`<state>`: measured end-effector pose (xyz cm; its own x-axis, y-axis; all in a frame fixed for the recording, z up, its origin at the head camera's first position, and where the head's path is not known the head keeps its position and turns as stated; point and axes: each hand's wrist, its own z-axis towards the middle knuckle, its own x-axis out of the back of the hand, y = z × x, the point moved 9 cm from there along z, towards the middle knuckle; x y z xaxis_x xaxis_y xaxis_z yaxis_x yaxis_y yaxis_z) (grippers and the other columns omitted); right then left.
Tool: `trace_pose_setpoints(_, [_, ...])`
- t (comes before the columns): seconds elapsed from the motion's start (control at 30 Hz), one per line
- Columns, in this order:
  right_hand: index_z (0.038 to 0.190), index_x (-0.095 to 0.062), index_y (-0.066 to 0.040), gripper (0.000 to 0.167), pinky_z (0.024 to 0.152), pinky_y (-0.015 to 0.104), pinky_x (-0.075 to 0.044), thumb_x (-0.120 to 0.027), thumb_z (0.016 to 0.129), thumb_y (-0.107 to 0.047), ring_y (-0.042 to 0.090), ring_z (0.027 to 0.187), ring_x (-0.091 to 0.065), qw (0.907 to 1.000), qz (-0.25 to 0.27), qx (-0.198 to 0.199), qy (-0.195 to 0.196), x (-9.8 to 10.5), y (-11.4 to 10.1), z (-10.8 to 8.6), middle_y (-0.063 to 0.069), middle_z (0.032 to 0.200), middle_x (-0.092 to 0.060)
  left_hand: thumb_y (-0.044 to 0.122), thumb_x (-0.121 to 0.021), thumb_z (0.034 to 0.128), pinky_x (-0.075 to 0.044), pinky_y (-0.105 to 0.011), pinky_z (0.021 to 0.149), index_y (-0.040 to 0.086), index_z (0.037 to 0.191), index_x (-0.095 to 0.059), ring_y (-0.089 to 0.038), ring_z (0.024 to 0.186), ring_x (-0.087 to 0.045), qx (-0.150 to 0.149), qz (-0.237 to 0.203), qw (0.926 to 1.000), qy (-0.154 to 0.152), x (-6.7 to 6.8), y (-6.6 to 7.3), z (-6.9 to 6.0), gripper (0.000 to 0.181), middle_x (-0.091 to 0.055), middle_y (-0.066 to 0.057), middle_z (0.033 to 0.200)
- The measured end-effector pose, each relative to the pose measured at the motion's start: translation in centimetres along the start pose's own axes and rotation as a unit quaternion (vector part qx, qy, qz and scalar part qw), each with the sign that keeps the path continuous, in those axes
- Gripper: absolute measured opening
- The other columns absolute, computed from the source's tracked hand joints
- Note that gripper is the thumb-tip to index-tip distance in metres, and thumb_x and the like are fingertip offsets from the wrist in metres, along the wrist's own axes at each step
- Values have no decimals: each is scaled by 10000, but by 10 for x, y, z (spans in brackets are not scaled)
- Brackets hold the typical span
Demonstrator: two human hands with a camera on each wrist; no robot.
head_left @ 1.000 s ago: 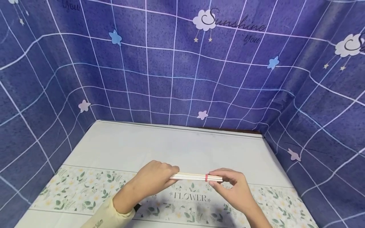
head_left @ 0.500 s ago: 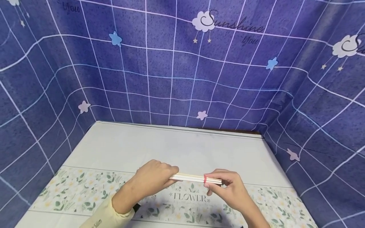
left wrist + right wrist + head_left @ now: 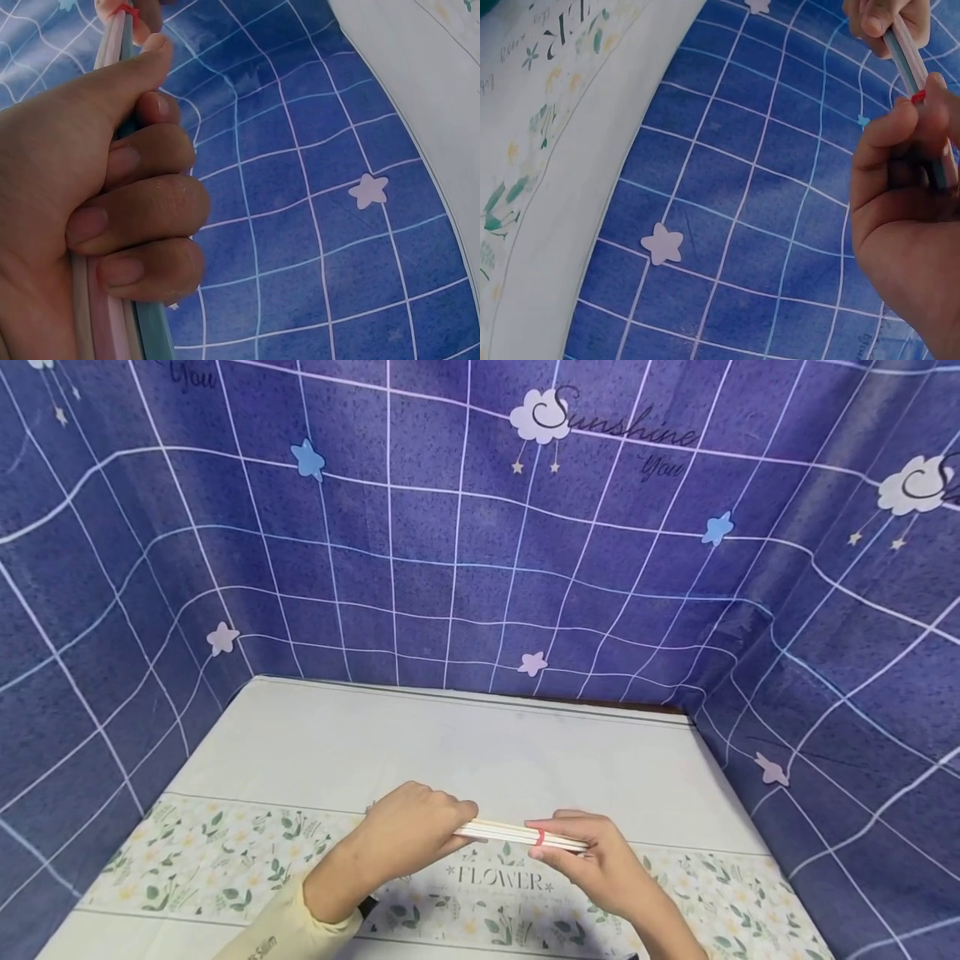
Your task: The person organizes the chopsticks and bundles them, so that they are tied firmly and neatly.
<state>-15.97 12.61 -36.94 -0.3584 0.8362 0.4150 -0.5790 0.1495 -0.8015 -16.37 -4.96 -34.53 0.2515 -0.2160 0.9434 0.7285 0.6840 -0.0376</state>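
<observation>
A slim bundle of chopsticks (image 3: 498, 832) is held level above the table, pale in the head view, with pink, beige and teal sticks (image 3: 112, 322) showing in the left wrist view. My left hand (image 3: 416, 827) grips one end, its fingers wrapped round the sticks. Near the other end a red rubber band (image 3: 540, 837) circles the bundle. Thumb and fingers of my right hand (image 3: 592, 856) pinch the bundle at this band, with the short end of the sticks inside the curled fingers. The left hand hides much of its end.
Below the hands lies a white table cover (image 3: 420, 735) with a flowered strip (image 3: 217, 860) bearing the word FLOWER. Blue-purple grid-patterned cloth (image 3: 420, 552) hangs along the back and both sides. A dark edge (image 3: 645, 707) shows at the back of the table.
My right thumb and fingers have shifted left along the bundle, closing in at the rubber band. The bundle's right end has tipped slightly lower. My left hand keeps its grip, nearly still.
</observation>
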Motion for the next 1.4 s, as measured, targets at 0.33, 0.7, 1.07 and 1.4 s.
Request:
trace_pose_setpoints(0.33, [1325, -731, -82, 413, 649, 279, -618, -794, 930, -186, -30, 778, -686, 9971, -599, -468, -72, -7, 3, 0, 144, 1174, -795, 508, -656, 993, -327, -237, 486, 221, 826, -645, -30, 502, -316, 69, -185, 9995, -231, -6, 2, 0, 332, -526, 134, 591])
trace_pose_setpoints(0.7, [1085, -708, -143, 289, 600, 275, -567, -747, 904, 79, 59, 683, -627, 9959, -366, 425, 710, 8, -11, -9, 29, 892, -740, 483, -633, 1022, -323, -239, 481, 221, 811, -613, -25, 508, -320, 148, -347, 9991, -191, -6, -1, -2, 337, -490, 142, 593])
trace_pose_setpoints(1.07, [1213, -776, -37, 361, 547, 226, -503, -770, 876, 92, 65, 674, -547, 9938, -181, 921, 593, 2, -14, -3, 59, 915, -707, 512, -642, 998, -338, -236, 479, 214, 827, -644, -23, 496, -326, 70, -208, 9995, -212, -2, 1, 2, 344, -518, 137, 584])
trace_pose_setpoints(1.4, [1167, -784, 6, 265, 589, 271, -579, -796, 912, -65, -10, 741, -657, 9995, -98, -162, 261, -8, -3, -1, 120, 998, -818, 507, -612, 1028, -326, -200, 489, 223, 826, -652, 2, 507, -320, -41, -559, 9976, -412, -10, 8, 0, 351, -496, 151, 604])
